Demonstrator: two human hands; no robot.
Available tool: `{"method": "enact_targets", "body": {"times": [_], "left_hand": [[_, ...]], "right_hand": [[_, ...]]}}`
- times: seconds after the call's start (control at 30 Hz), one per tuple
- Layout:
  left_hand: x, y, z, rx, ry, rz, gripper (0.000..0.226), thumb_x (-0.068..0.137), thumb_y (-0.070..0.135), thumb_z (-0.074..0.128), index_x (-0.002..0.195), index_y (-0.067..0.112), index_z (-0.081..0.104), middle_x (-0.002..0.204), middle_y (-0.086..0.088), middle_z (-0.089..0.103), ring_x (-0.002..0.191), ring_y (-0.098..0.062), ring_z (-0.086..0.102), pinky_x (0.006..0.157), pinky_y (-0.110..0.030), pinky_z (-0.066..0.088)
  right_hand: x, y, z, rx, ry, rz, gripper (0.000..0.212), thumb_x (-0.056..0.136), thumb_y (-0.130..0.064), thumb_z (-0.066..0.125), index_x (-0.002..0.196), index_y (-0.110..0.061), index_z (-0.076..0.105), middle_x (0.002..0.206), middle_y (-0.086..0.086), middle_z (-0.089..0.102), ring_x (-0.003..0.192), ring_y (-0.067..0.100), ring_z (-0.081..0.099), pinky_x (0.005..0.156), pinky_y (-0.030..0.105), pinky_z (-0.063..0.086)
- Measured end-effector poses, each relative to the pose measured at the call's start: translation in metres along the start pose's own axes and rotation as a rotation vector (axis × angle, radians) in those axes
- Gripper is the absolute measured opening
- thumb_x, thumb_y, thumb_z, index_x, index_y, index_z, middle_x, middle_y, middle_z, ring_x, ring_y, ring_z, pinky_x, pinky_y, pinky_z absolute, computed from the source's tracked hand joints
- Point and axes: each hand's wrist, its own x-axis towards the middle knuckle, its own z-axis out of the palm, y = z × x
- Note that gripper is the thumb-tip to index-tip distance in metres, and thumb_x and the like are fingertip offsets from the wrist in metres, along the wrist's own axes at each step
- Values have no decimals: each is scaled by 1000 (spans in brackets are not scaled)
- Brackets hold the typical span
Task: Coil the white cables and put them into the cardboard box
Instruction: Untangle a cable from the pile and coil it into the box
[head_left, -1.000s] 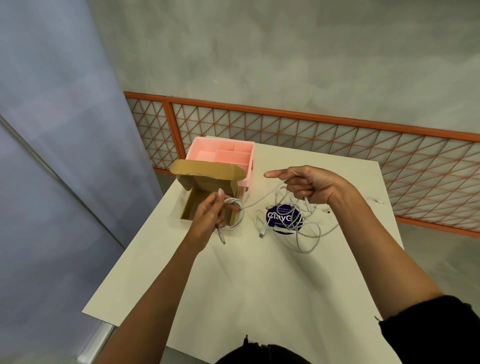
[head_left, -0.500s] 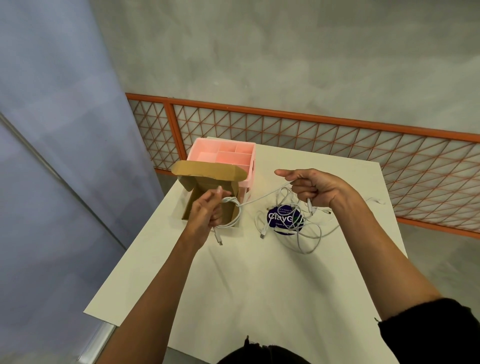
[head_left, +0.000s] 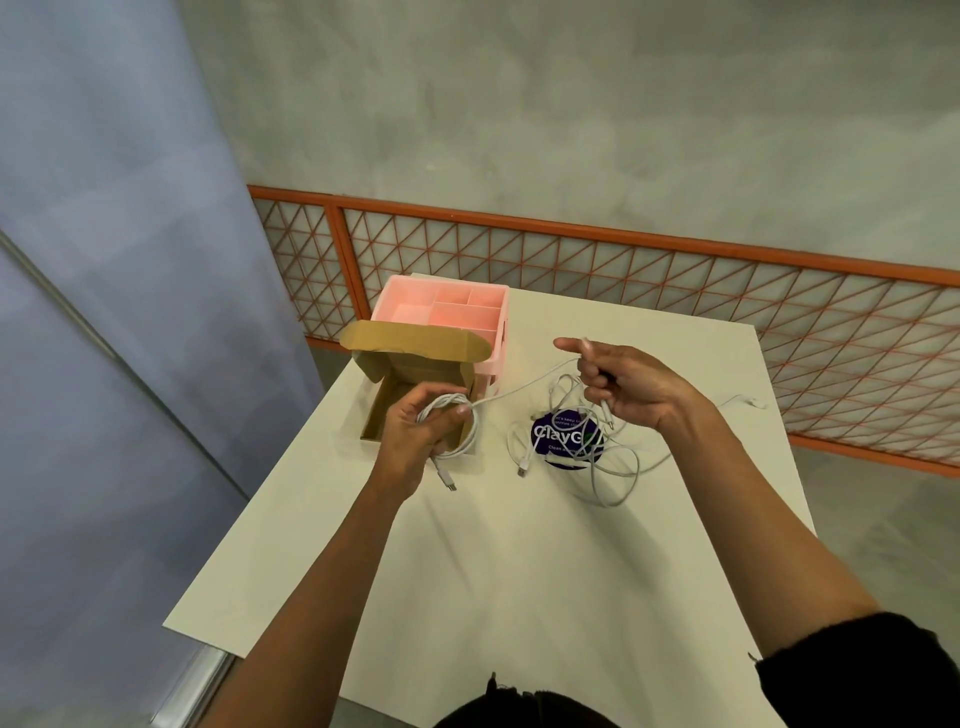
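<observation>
We look down on a pale, matte desk (head_left: 519, 571) that stands against an orange lattice rail (head_left: 571, 249). Behind the rail rises a grey concrete wall (head_left: 571, 104), and a blue-grey panel (head_left: 104, 260) closes the room on the left.

At the desk's far left corner sits an open cardboard box (head_left: 410, 343), its lid flap raised, touching a pink tray (head_left: 447, 312) with dividers behind it.

The left hand (head_left: 415, 431) is held just in front of the box, fingers curled round a small coil (head_left: 460, 418) of white cable; one plug end hangs below it. From the coil a strand (head_left: 524, 387) runs taut to the right hand (head_left: 631, 387), which pinches it with curled fingers, the forefinger pointing out.

Beneath the right hand the remaining cables (head_left: 608, 478) lie in a loose tangle on the desk, over a round dark-blue label (head_left: 558, 441). We cannot count them.

A black sleeve (head_left: 872, 670) covers the right upper arm.
</observation>
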Motion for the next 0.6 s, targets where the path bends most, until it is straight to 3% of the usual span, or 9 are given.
{"method": "enact_targets", "body": {"times": [0.13, 0.27, 0.37, 0.47, 0.53, 0.6], "left_hand": [[2, 2, 0, -92, 97, 12, 21, 84, 3, 66, 105, 4, 63, 94, -1, 64, 83, -5, 65, 59, -18, 52], [8, 0, -8, -101, 188, 5, 29, 83, 9, 69, 110, 5, 62, 107, -10, 62, 99, -20, 61, 62, -22, 54], [9, 0, -10, -81, 204, 1, 29, 82, 11, 70, 109, 9, 62, 111, -10, 63, 105, -25, 61, 68, -29, 58], [7, 1, -6, -69, 157, 24, 26, 81, 11, 70, 106, 12, 62, 110, -10, 63, 105, -25, 61, 66, -28, 57], [5, 3, -3, -76, 117, 30, 26, 81, 11, 70, 106, 12, 61, 108, -7, 63, 103, -23, 61, 65, -27, 56], [3, 6, 0, -91, 63, 28, 25, 81, 8, 69, 104, 12, 61, 105, -6, 65, 99, -20, 63, 64, -26, 56]], "right_hand": [[-5, 14, 0, -258, -77, -150, 28, 97, -10, 47, 121, -7, 60, 73, 0, 67, 67, 7, 61, 71, 16, 50], [-10, 23, 4, -594, -127, -227, 24, 89, -9, 60, 111, -4, 69, 90, 2, 75, 94, 14, 69, 87, 15, 50], [-4, 29, 3, -813, -168, -165, 18, 85, -12, 68, 102, -10, 74, 94, 7, 75, 89, 5, 68, 81, 8, 46], [7, 37, 5, -1042, -68, -158, 10, 85, -11, 69, 93, -9, 74, 89, 7, 74, 73, -2, 63, 68, 4, 41], [11, 43, 10, -1037, 71, -192, 6, 86, -10, 67, 89, -6, 71, 84, 7, 71, 72, 8, 62, 65, 12, 44], [14, 50, 16, -829, 217, -228, 5, 89, -6, 62, 87, -5, 66, 81, 9, 68, 72, 15, 62, 64, 14, 49]]}}
